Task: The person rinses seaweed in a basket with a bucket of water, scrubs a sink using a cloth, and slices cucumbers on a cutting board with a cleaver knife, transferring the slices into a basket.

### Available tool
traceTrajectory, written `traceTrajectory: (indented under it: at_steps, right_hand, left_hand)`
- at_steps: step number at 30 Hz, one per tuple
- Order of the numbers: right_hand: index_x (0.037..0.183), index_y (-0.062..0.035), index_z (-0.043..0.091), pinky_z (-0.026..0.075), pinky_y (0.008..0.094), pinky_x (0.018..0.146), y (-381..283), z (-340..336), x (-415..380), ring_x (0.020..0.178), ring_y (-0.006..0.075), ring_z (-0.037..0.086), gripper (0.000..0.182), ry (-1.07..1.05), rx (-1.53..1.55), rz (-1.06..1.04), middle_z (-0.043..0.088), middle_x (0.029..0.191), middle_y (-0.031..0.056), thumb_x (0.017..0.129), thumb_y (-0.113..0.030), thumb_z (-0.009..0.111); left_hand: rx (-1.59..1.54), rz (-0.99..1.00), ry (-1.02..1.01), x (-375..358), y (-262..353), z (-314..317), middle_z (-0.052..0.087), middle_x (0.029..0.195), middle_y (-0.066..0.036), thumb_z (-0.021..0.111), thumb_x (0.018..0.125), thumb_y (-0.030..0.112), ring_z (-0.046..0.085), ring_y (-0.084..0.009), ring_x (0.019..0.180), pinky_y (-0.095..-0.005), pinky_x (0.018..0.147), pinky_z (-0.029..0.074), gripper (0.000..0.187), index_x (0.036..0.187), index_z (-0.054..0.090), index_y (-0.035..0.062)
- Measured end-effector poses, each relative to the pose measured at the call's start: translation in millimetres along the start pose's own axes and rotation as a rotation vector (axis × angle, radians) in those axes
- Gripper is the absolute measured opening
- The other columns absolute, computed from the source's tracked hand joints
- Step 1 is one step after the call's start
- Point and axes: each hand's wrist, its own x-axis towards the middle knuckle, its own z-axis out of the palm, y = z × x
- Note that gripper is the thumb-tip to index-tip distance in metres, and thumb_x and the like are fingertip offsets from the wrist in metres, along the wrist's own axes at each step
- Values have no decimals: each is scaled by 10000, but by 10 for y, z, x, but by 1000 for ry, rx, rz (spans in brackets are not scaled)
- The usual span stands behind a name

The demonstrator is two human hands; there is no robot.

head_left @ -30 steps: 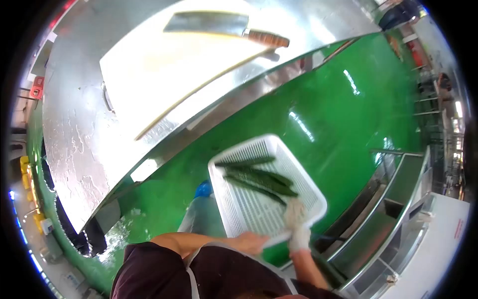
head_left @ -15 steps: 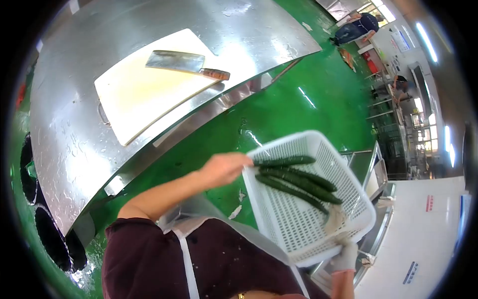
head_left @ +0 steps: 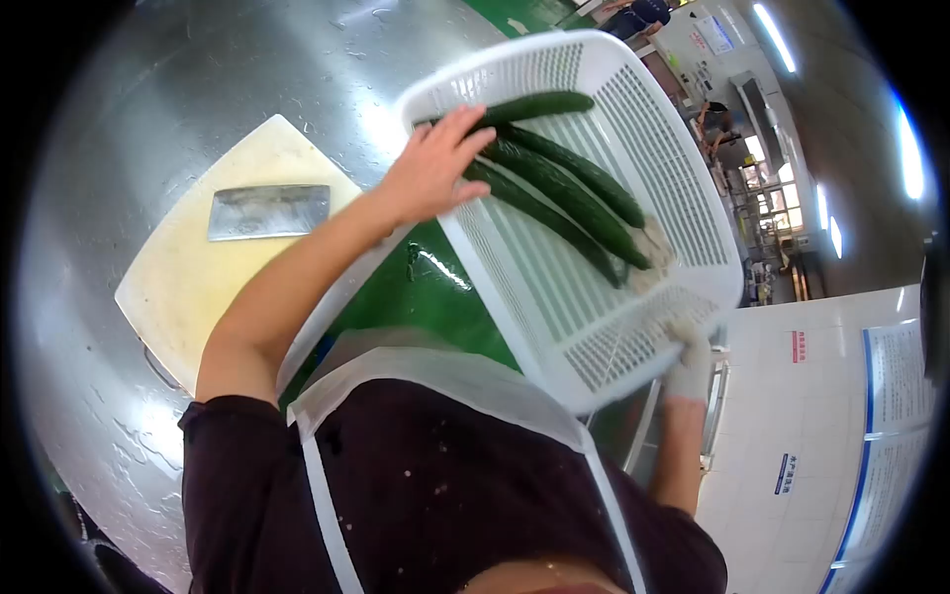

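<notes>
In the head view, a white slotted plastic basket (head_left: 515, 337) holds several long dark-green cucumbers (head_left: 564, 183). My bare left hand (head_left: 435, 163) lies over the basket's near-left rim with its fingers spread, their tips on the cucumbers' ends. My right hand (head_left: 688, 361), in a pale glove, is closed on the rim at the opposite end; part of its fingers is hidden. Beside the cucumbers, near that end, a pale crumpled thing (head_left: 651, 259) rests in the basket.
On the wet steel table (head_left: 99, 436) at left lies a white cutting board (head_left: 198, 287). A cleaver (head_left: 269, 212) rests on it, its handle hidden behind my left forearm. Two people (head_left: 638, 18) stand far off at upper right. A white tiled wall (head_left: 752, 396) rises at right.
The basket has moved up and towards the table, now overlapping its edge in view. My left hand has gone from gripping the rim to spreading over the cucumbers. My right hand keeps its hold.
</notes>
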Motion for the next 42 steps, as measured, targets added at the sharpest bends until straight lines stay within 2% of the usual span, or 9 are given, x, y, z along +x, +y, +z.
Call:
traceTrajectory:
  at_steps: [4, 9, 17, 19, 27, 28, 37, 39, 42]
  right_hand:
    - [1204, 59, 524, 552, 403, 860, 595, 795, 1084, 922, 285, 629, 445, -186, 82, 263, 627, 1022, 150, 760, 89, 545]
    - [1183, 48, 540, 541, 416, 879, 1264, 1656, 2002, 939, 309, 624, 431, -172, -17, 488, 634, 1034, 141, 754, 77, 573]
    - [1054, 72, 609, 533, 366, 756, 1934, 2260, 2851, 810, 265, 643, 350, -313, -130, 360, 654, 911, 149, 706, 34, 611]
    - [1046, 76, 613, 529, 354, 732, 1864, 2478, 2971, 791, 253, 642, 354, -296, -204, 297, 653, 891, 140, 696, 26, 620]
    - [1091, 87, 600, 531, 351, 713, 1710, 2678, 3189, 780, 230, 637, 396, -390, -189, 226, 648, 924, 128, 700, 31, 625]
    - [1094, 88, 600, 530, 350, 713, 1746, 2669, 3231, 780, 228, 636, 393, -400, -187, 233, 647, 930, 127, 706, 31, 622]
    - [1064, 75, 619, 504, 321, 694, 1787, 2589, 3073, 756, 204, 622, 343, -395, -209, 224, 644, 897, 104, 729, 6, 627]
    - [1058, 69, 620, 500, 319, 686, 1790, 2592, 3054, 749, 199, 619, 338, -383, -229, 211, 644, 885, 102, 730, -10, 636]
    - [1054, 63, 621, 498, 319, 680, 1921, 2494, 3321, 746, 194, 616, 338, -414, -240, 193, 642, 883, 98, 728, -19, 649]
  left_hand:
    - [88, -125, -215, 397, -711, -44, 226, 1580, -130, 757, 782, 380, 262, -328, 1441, -521, 1095, 326, 829, 1461, 359, 119]
    - [223, -152, -679, 621, -1324, 7, 178, 1605, -102, 865, 650, 299, 231, -308, 1460, -575, 1082, 344, 1089, 1530, 242, 149]
    - [584, 121, -1169, 734, -1697, 562, 188, 1608, -96, 922, 389, 542, 223, -288, 1469, -600, 1108, 247, 1429, 1548, 181, 156]
    - [609, 109, -1205, 677, -1782, 750, 165, 1600, -153, 903, 329, 626, 199, -293, 1476, -578, 1165, 180, 1572, 1554, 69, 100]
    - [452, 5, -1191, 811, -1249, 1127, 304, 1490, -247, 876, 568, 391, 408, -379, 1302, -476, 1029, 362, 1272, 1564, 97, 255]
    - [489, 52, -1061, 743, -1270, 1214, 398, 1400, -229, 861, 542, 318, 470, -370, 1220, -475, 942, 418, 1265, 1561, 112, 287]
    - [410, -87, -1177, 923, -1308, 1188, 410, 1386, -223, 922, 535, 340, 480, -338, 1212, -464, 1005, 402, 1309, 1548, 94, 308]
    - [376, -172, -982, 1141, -1374, 1086, 470, 1331, -184, 917, 550, 314, 511, -310, 1166, -430, 972, 447, 1304, 1539, 66, 327]
    - [322, -187, -373, 1557, -1435, 720, 536, 1160, -188, 816, 544, 136, 569, -367, 1029, -440, 871, 503, 1081, 1487, 294, 225]
